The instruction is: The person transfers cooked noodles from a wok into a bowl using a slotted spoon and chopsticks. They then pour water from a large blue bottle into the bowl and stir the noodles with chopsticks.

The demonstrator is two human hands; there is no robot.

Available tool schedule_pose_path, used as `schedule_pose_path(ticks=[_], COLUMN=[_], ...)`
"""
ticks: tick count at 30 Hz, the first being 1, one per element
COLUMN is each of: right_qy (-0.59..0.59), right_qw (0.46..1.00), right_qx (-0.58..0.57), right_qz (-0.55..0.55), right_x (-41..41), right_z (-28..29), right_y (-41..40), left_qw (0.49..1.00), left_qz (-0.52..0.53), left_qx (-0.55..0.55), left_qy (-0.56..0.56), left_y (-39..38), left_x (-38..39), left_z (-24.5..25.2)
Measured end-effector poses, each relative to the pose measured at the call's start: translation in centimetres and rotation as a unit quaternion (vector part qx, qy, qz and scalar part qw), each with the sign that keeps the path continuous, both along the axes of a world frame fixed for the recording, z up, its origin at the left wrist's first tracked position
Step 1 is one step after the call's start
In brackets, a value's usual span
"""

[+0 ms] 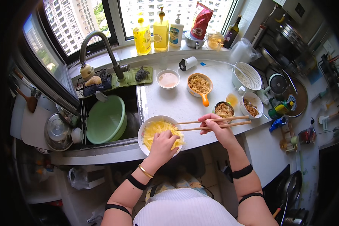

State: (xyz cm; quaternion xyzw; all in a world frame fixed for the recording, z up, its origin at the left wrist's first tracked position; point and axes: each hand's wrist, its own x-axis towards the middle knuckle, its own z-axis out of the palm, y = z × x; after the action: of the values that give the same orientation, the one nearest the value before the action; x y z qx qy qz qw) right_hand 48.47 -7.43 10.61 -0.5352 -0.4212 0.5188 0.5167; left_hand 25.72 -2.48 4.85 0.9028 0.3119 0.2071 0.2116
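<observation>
My left hand (163,144) reaches into a floral-rimmed white bowl (141,141) of yellow shredded food (155,127), fingers touching the shreds; whether it pinches any is hidden. A pair of wooden chopsticks (228,122) is in my right hand (216,128), tips pointing left over the bowl's right side. Just behind the right hand stands a tin (224,110) of brownish strips. Further back are an orange-handled bowl (200,84) of similar strips and a white bowl of cloudy pinkish liquid (168,79). A white bowl with a spoon (252,104) holds more strips at the right.
The sink at left holds a green basin (106,121) under a curved faucet (101,36). A white colander (247,76) stands at the back right. Pump bottles (161,31) line the windowsill. The counter's front edge (107,158) runs below the bowl.
</observation>
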Motion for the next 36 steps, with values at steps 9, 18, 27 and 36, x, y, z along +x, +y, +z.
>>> schedule_pose_path(ticks=[9, 18, 27, 36], right_qy=[-0.017, -0.032, -0.334, -0.426], right_qw=[0.997, 0.997, 0.939, 0.894], right_qx=[0.016, 0.018, 0.075, 0.135], right_qz=[-0.076, -0.072, -0.001, 0.027], right_x=[1.5, 1.6, -3.8, -9.1], right_z=[-0.6, 0.5, -0.4, -1.2], right_y=[-1.6, -1.8, 0.9, 4.0], left_qw=[0.99, 0.995, 0.977, 0.961], left_qz=[-0.028, 0.067, 0.194, 0.261], left_qx=[0.083, 0.029, -0.084, -0.089], left_qy=[0.108, 0.071, 0.037, -0.001], left_y=[1.2, 2.9, 4.3, 4.1], left_x=[3.2, 1.0, -2.8, -6.7], left_z=[-2.2, -4.4, -4.4, -3.0])
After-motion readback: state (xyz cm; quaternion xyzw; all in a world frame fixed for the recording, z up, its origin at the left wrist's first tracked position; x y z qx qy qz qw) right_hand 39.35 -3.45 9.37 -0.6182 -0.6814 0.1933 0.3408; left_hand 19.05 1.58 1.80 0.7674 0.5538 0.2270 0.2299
